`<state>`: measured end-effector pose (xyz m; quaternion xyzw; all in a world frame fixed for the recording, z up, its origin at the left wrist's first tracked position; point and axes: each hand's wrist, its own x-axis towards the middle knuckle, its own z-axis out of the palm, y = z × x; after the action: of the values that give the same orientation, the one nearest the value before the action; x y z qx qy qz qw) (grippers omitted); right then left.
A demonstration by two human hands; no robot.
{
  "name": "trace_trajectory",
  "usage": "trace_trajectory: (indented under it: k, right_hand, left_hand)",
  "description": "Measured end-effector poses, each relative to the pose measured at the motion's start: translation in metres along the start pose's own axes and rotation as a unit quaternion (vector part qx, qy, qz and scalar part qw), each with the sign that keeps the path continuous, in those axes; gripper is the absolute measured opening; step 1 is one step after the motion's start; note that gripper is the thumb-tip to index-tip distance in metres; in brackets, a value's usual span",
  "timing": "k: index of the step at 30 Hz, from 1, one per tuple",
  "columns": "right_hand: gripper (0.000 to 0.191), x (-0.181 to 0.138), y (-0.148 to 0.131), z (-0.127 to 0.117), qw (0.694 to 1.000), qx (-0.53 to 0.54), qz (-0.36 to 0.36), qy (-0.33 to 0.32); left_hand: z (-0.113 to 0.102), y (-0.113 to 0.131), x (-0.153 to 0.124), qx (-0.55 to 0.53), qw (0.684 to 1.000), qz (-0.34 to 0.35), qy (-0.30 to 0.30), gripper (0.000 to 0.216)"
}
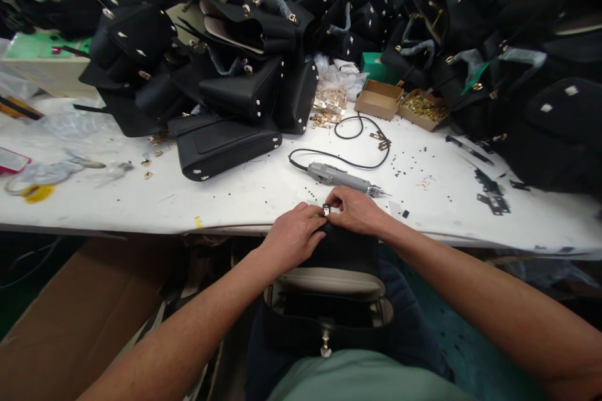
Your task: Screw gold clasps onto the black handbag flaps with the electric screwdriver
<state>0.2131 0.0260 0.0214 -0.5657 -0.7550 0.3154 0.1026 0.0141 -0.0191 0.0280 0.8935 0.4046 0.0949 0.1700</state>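
A black handbag point(324, 326) with a pale lining lies open on my lap, its flap stretched up to the table's front edge. At the flap's end sits a small metal clasp piece point(326, 210). My left hand point(297, 233) is closed on the flap just left of this piece. From the other side my right hand point(353, 210) pinches at the piece and the flap's edge with thumb and forefinger. Just beyond my hands rests a grey electric screwdriver point(341, 178), its bit pointing right and its black cord looping behind it.
Black handbags point(230, 147) are piled along the back and both sides of the white table point(235, 207). Gold fittings fill an open cardboard box point(423, 109) beside another brown box point(379, 100). Loose gold parts point(329, 106), tiny dark bits and black strips point(491, 194) are scattered about.
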Motion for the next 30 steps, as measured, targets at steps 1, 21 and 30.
trace_trajectory:
  k: [1,21,30]
  right_hand:
    - [0.021,0.000,0.000,0.000,1.000,0.000,0.002,0.000]
    - [0.022,0.005,-0.002,-0.002,0.999,0.011,0.013,-0.034]
    - [0.022,0.009,-0.005,-0.005,0.999,-0.010,0.023,-0.046]
  left_hand:
    - [0.000,0.001,0.000,0.008,1.000,-0.003,-0.004,0.021]
    - [-0.003,0.001,0.001,0.026,0.999,-0.009,-0.021,0.017]
    - [0.003,-0.011,0.001,-0.040,0.999,0.012,0.019,0.020]
